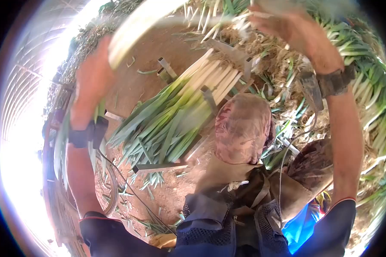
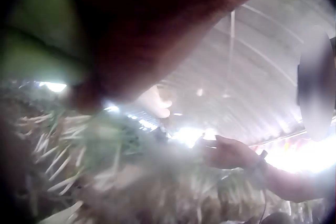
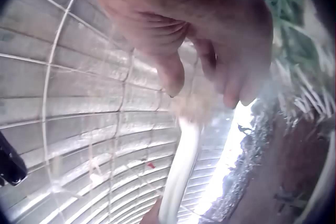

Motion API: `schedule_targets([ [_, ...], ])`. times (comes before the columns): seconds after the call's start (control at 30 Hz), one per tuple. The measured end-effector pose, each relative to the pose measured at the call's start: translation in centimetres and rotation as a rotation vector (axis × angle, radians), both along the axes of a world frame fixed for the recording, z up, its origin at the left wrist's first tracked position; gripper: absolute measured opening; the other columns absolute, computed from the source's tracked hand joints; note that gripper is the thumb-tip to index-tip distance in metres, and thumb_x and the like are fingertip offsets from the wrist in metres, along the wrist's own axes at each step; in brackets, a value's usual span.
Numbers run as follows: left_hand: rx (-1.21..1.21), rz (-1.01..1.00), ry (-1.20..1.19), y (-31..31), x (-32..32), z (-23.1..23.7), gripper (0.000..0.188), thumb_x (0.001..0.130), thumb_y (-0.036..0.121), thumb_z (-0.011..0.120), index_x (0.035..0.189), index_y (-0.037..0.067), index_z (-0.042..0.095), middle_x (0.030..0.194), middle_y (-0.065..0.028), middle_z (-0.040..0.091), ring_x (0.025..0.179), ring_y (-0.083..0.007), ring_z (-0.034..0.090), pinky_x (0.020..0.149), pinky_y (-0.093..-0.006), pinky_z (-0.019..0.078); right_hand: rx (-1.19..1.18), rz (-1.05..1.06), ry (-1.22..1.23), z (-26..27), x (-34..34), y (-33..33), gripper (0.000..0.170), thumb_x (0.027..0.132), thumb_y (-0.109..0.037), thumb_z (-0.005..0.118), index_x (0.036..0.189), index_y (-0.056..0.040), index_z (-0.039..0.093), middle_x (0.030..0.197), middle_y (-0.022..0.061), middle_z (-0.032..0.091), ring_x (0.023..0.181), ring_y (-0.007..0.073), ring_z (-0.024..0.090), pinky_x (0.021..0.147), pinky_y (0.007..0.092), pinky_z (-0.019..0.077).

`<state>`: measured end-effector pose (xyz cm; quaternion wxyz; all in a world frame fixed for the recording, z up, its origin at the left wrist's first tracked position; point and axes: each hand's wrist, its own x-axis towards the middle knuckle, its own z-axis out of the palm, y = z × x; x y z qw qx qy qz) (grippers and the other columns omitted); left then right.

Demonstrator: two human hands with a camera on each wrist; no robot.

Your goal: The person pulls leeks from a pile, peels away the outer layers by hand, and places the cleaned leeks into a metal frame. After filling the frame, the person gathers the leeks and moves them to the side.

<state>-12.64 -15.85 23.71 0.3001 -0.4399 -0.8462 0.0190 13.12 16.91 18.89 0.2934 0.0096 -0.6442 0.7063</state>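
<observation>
My left hand point(image 1: 93, 81), blurred, grips a leek whose pale stalk point(image 1: 137, 30) slants up to the top edge in the head view; green leaves point(image 1: 61, 147) hang by the wrist. In the right wrist view, the white stalk point(image 3: 180, 174) ends in fuzzy roots point(image 3: 193, 107) just below my right hand point(image 3: 205, 29). Its thumb and bent fingers are spread apart around the root end; contact is unclear. The head view has this right hand point(image 1: 287, 32) raised at upper right. Between the arms, a bundle of leeks point(image 1: 171, 109) lies in a metal frame point(image 1: 161, 167), leaves toward lower left.
Loose leeks with roots point(image 1: 283, 68) are heaped at the upper right, and green-leaved leeks point(image 1: 369, 85) line the far right. My knee point(image 1: 243, 128) is beside the frame. Reddish soil point(image 1: 152, 45) surrounds it. A wheel point(image 1: 111, 188) stands at lower left; thin cables run from both wrists.
</observation>
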Motion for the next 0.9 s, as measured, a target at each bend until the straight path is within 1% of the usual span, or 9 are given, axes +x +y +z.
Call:
schedule_targets([
  [0.07,-0.261,0.262,-0.040,-1.1,-1.4,-4.4,0.059,0.082,0.014,0.070,0.136,0.009,0.047,0.096,-0.0222,0.071,0.086,-0.0424,0.070,0.076,-0.0510,0.0549,-0.158,-0.055,-0.214,-5.8,0.4,3.6,0.054,0.095,-0.032,0.069,0.134,0.0036,0.057,0.131,0.0160,0.062,0.111,0.0239,0.065,0.104,0.0324,0.0515],
  [0.13,-0.252,0.076,-0.282,-2.2,-4.0,-10.6,0.064,0.077,0.011,0.071,0.135,0.007,0.046,0.097,-0.0229,0.070,0.087,-0.0434,0.069,0.076,-0.0509,0.0550,-0.297,-0.184,-0.433,-11.5,0.9,5.1,0.053,0.093,-0.033,0.072,0.130,0.0031,0.059,0.127,0.0156,0.064,0.113,0.0248,0.065,0.105,0.0317,0.0508],
  [0.27,-0.391,0.166,-0.607,2.4,-3.2,-22.5,0.071,0.075,0.015,0.071,0.137,0.003,0.040,0.110,-0.0246,0.068,0.099,-0.0441,0.068,0.078,-0.0540,0.0548,-0.412,-0.264,-0.594,-24.5,3.4,5.6,0.045,0.092,-0.025,0.072,0.125,0.0028,0.062,0.122,0.0141,0.065,0.102,0.0217,0.069,0.088,0.0301,0.0589],
  [0.43,-0.357,0.156,-0.745,11.5,-1.0,-31.4,0.081,0.079,0.025,0.074,0.146,0.006,0.032,0.109,-0.0226,0.066,0.095,-0.0422,0.069,0.076,-0.0518,0.0546,-0.357,-0.246,-0.885,-29.6,3.1,2.0,0.040,0.093,-0.019,0.066,0.123,0.0067,0.064,0.113,0.0155,0.070,0.093,0.0208,0.070,0.079,0.0320,0.0580],
  [0.6,-0.307,0.050,-0.721,16.4,-1.7,-37.5,0.083,0.081,0.043,0.077,0.144,0.005,0.040,0.121,-0.0229,0.059,0.100,-0.0410,0.066,0.078,-0.0506,0.0539,0.062,-0.141,-0.823,-34.4,-2.2,1.4,0.047,0.094,-0.027,0.063,0.129,0.0048,0.061,0.122,0.0202,0.067,0.110,0.0278,0.066,0.092,0.0369,0.0542],
  [0.67,-0.306,0.057,-0.777,16.3,-1.3,-36.4,0.082,0.081,0.042,0.077,0.145,0.005,0.040,0.125,-0.0228,0.057,0.107,-0.0394,0.064,0.081,-0.0499,0.0537,0.463,-0.247,-0.712,-34.7,-6.1,0.2,0.048,0.094,-0.026,0.061,0.134,0.0006,0.059,0.136,0.0224,0.058,0.127,0.0329,0.056,0.103,0.0399,0.0482],
  [0.8,-0.328,-0.029,-0.836,15.5,-1.0,-34.7,0.082,0.085,0.038,0.072,0.148,-0.001,0.037,0.135,-0.0233,0.051,0.124,-0.0400,0.053,0.095,-0.0488,0.0495,0.762,-0.192,-0.567,-32.9,-13.7,-2.1,0.051,0.092,-0.025,0.061,0.140,-0.0074,0.056,0.152,0.0173,0.045,0.136,0.0353,0.047,0.111,0.0424,0.0429],
  [0.87,-0.351,-0.284,-0.599,10.9,-4.6,-42.4,0.082,0.087,0.040,0.068,0.148,-0.005,0.036,0.147,-0.0252,0.044,0.133,-0.0433,0.045,0.107,-0.0493,0.0417,1.029,-0.271,-0.341,-37.6,-15.8,-2.1,0.052,0.089,-0.024,0.062,0.140,-0.0155,0.058,0.154,0.0146,0.044,0.134,0.0334,0.050,0.106,0.0430,0.0472],
  [0.9,-0.357,-0.636,-0.532,8.4,-4.9,-39.6,0.082,0.080,0.022,0.070,0.148,-0.008,0.035,0.150,-0.0303,0.038,0.140,-0.0456,0.037,0.116,-0.0495,0.0314,0.843,-0.275,-0.558,-37.0,-15.4,-3.0,0.051,0.089,-0.023,0.060,0.139,-0.0188,0.059,0.155,0.0133,0.044,0.135,0.0317,0.050,0.103,0.0452,0.0496],
])
